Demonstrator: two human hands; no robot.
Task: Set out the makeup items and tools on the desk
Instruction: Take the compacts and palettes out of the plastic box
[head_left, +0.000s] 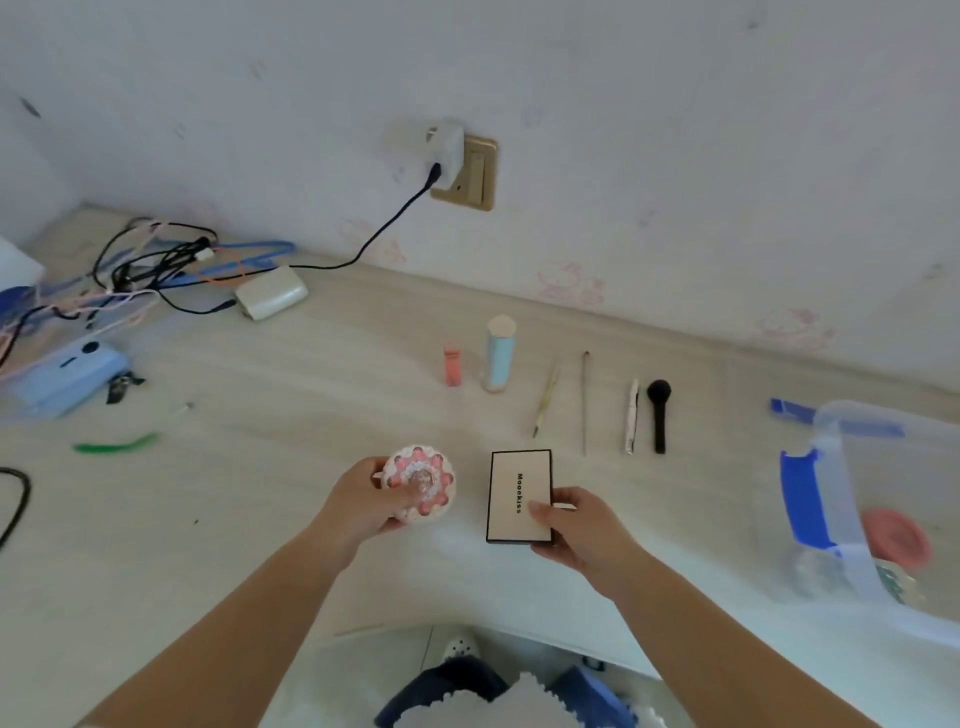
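My left hand (358, 506) grips a round pink-and-white patterned jar (421, 486) just above the desk. A beige rectangular palette with a black rim (514, 493) is held at its near right corner by my right hand (576, 527). Behind them, set out in a row, are a small coral lipstick (452, 366), an upright pale blue tube (500, 353), a thin yellowish pencil (546, 397), a slim dark stick (585, 402), a silver tube (632, 415) and a black brush (658, 415).
A clear plastic box with blue latches (831, 499) stands at the right, with a pink round item (896, 538) inside. At the far left lie tangled cables (156, 265), a white adapter (270, 293), a light blue device (67, 376) and a green strip (117, 444).
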